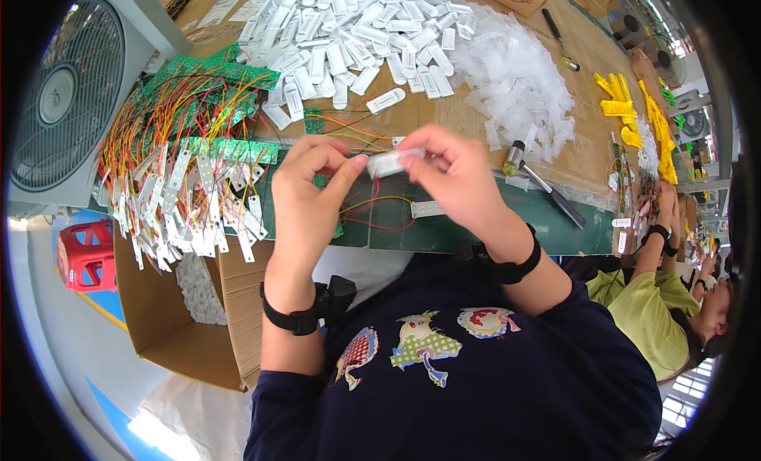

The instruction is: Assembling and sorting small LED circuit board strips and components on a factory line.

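Observation:
A small white plastic casing point(386, 164) is held up between my two hands, over the near edge of the table. My left hand point(311, 183) pinches its left end between thumb and finger. At its right end, the thumb and fingers of my right hand point(453, 172) are closed on it, a little blurred. Below my hands, red and yellow wires loop to a white LED strip point(428, 209) at the table edge. A green circuit board point(315, 122) with wires lies just beyond my left hand. Whether anything sits inside the casing I cannot tell.
Wired green circuit boards point(214, 76) hang over the left edge beside a fan point(63, 96). Beyond lie heaps of white casings point(341, 33) and clear plastic pieces point(519, 72). A hammer point(555, 198) rests at right, near a co-worker point(650, 302). Below stands a cardboard box point(182, 342).

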Available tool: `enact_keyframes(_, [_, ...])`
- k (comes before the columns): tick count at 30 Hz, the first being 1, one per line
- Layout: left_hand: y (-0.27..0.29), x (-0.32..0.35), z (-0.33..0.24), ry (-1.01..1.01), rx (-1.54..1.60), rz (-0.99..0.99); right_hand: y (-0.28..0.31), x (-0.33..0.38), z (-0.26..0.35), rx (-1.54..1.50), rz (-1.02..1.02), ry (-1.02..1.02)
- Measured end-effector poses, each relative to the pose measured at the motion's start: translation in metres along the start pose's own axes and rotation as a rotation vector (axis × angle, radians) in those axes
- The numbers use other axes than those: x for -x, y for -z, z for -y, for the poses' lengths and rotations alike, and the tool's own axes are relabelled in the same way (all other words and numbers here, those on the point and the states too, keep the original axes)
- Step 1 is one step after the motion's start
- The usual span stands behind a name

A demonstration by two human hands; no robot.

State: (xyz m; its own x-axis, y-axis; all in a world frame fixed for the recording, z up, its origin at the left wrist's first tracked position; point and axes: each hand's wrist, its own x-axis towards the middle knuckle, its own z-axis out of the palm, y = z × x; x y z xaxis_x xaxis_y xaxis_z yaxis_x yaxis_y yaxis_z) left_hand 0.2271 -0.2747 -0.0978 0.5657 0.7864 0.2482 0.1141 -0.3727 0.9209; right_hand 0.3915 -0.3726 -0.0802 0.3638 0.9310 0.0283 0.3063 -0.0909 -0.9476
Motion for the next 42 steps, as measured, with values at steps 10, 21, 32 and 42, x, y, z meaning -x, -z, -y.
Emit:
enact_keyframes(10, [-0.037,-0.034,-0.005,-0.122,-0.420,0.209,0.019,0.016,-0.028,0.548,-0.006,0.075])
enact_keyframes(21, [-0.049,-0.035,-0.002,-0.070,-0.401,0.177,0.033,0.006,-0.028,0.605,-0.015,0.048])
enact_keyframes(32, [0.035,-0.026,-0.048,-0.050,-0.179,0.326,0.069,0.006,0.006,0.554,0.060,0.116])
enact_keyframes(42, [0.306,-0.042,-0.106,0.334,-0.142,0.536,0.116,0.145,0.013,0.587,0.033,-0.183])
